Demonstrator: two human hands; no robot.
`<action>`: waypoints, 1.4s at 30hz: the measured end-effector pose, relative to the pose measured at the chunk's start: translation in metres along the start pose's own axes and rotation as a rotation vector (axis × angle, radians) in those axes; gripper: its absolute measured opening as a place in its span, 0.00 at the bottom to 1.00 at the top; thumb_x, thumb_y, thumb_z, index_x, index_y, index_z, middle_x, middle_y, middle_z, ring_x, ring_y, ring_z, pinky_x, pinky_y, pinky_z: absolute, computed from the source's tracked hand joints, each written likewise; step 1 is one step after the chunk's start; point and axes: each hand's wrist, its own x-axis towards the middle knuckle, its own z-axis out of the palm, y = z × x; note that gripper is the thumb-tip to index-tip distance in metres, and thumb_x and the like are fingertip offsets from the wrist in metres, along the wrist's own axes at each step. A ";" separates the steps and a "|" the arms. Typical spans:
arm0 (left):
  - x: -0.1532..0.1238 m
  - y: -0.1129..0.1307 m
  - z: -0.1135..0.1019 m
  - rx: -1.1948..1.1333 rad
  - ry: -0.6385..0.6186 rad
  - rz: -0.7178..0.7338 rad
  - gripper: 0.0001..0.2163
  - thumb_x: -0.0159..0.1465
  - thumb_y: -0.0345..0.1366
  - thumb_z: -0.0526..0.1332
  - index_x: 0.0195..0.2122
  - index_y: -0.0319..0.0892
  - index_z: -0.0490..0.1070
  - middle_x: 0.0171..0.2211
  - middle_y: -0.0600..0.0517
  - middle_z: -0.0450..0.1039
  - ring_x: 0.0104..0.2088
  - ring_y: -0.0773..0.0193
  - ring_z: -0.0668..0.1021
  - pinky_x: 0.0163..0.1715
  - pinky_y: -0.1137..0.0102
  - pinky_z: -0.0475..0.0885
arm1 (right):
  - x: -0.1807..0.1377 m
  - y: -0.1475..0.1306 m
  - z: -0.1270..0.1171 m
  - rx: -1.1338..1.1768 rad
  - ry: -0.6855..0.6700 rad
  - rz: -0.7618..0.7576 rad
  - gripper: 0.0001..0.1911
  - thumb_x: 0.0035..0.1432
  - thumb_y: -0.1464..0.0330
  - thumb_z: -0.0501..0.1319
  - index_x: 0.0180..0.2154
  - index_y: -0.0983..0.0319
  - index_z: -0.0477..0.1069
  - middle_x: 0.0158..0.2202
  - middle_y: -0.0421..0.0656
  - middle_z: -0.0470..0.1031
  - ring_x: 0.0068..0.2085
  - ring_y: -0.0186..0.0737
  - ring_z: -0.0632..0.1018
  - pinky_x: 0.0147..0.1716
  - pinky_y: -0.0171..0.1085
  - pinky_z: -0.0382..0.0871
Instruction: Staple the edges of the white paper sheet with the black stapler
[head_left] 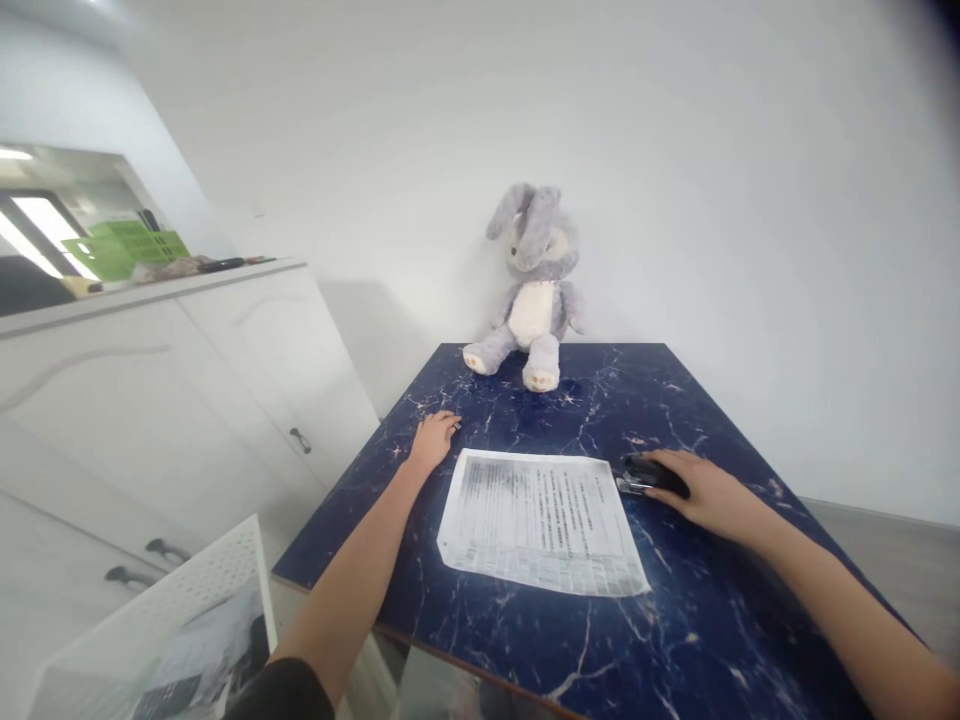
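Note:
A printed sheet of paper (544, 520) lies flat on the dark blue marbled table (510, 640). To its right, my right hand (694, 490) is wrapped round a black stapler (660, 474), whose metal front end points at the paper's right edge. My left hand (435, 437) rests on the tabletop just beyond the paper's upper left corner, fingers stretched out and holding nothing. Whether more than one sheet lies there, I cannot tell.
A grey plush rabbit (531, 300) sits at the table's far edge against the white wall. On the left stand white cabinets (225, 370) with green baskets (127, 248) on top. A white perforated bin (180, 610) holding papers is by the table's left side.

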 end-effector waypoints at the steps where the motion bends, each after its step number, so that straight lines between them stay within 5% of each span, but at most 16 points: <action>1: 0.001 0.000 0.002 -0.005 0.003 -0.001 0.15 0.71 0.27 0.56 0.53 0.42 0.78 0.57 0.43 0.76 0.57 0.51 0.75 0.60 0.57 0.67 | 0.000 0.000 0.000 0.004 0.003 -0.006 0.26 0.63 0.51 0.61 0.57 0.58 0.76 0.55 0.53 0.80 0.53 0.60 0.80 0.55 0.57 0.74; 6: 0.008 0.003 0.006 -0.081 0.072 -0.038 0.08 0.67 0.26 0.59 0.41 0.39 0.79 0.46 0.42 0.81 0.51 0.53 0.78 0.58 0.61 0.69 | 0.001 -0.008 -0.005 0.028 0.030 -0.013 0.24 0.62 0.53 0.63 0.55 0.57 0.76 0.53 0.51 0.81 0.52 0.58 0.82 0.53 0.54 0.76; 14: 0.018 0.009 0.020 -0.444 0.212 -0.147 0.20 0.71 0.39 0.50 0.61 0.36 0.66 0.46 0.41 0.80 0.40 0.58 0.83 0.40 0.66 0.78 | -0.005 -0.016 -0.024 0.245 -0.016 -0.024 0.25 0.55 0.62 0.71 0.53 0.62 0.74 0.48 0.49 0.82 0.46 0.51 0.81 0.49 0.46 0.73; 16: 0.022 0.007 0.025 -0.556 0.224 -0.116 0.21 0.69 0.44 0.54 0.58 0.38 0.72 0.43 0.45 0.81 0.39 0.58 0.83 0.38 0.68 0.77 | -0.005 -0.014 -0.025 0.269 -0.018 -0.014 0.22 0.56 0.62 0.70 0.51 0.64 0.75 0.46 0.48 0.82 0.44 0.48 0.80 0.47 0.44 0.72; 21: 0.027 0.001 0.028 -0.272 0.152 -0.045 0.15 0.65 0.43 0.60 0.47 0.44 0.79 0.39 0.48 0.83 0.41 0.54 0.83 0.48 0.64 0.75 | -0.004 -0.008 -0.020 0.258 -0.010 0.004 0.16 0.58 0.60 0.70 0.42 0.64 0.77 0.38 0.44 0.79 0.38 0.43 0.78 0.40 0.40 0.69; 26: 0.033 -0.013 0.028 -0.036 0.075 -0.067 0.15 0.66 0.49 0.61 0.39 0.44 0.80 0.37 0.46 0.81 0.41 0.49 0.81 0.45 0.62 0.74 | -0.005 -0.005 -0.022 0.346 -0.039 0.003 0.21 0.57 0.59 0.71 0.48 0.64 0.76 0.44 0.47 0.81 0.43 0.45 0.79 0.46 0.42 0.72; 31: 0.032 -0.019 0.029 0.038 0.086 -0.007 0.14 0.67 0.44 0.61 0.46 0.42 0.81 0.39 0.45 0.78 0.42 0.50 0.79 0.49 0.62 0.72 | -0.010 0.002 -0.026 0.483 -0.060 0.026 0.29 0.56 0.56 0.72 0.56 0.63 0.75 0.53 0.49 0.80 0.52 0.49 0.80 0.55 0.45 0.71; 37: 0.029 -0.011 0.023 0.062 0.042 -0.051 0.17 0.68 0.45 0.60 0.49 0.41 0.82 0.42 0.42 0.77 0.41 0.50 0.79 0.47 0.60 0.73 | -0.011 0.003 -0.022 0.507 0.008 0.146 0.24 0.54 0.55 0.73 0.47 0.64 0.81 0.42 0.45 0.83 0.42 0.47 0.81 0.46 0.42 0.73; 42: 0.026 -0.010 0.026 0.081 0.056 -0.040 0.17 0.68 0.44 0.61 0.49 0.39 0.82 0.43 0.40 0.78 0.44 0.46 0.78 0.49 0.57 0.73 | -0.004 -0.037 -0.015 0.535 0.219 0.205 0.23 0.56 0.55 0.72 0.47 0.64 0.80 0.37 0.43 0.82 0.35 0.42 0.78 0.37 0.39 0.71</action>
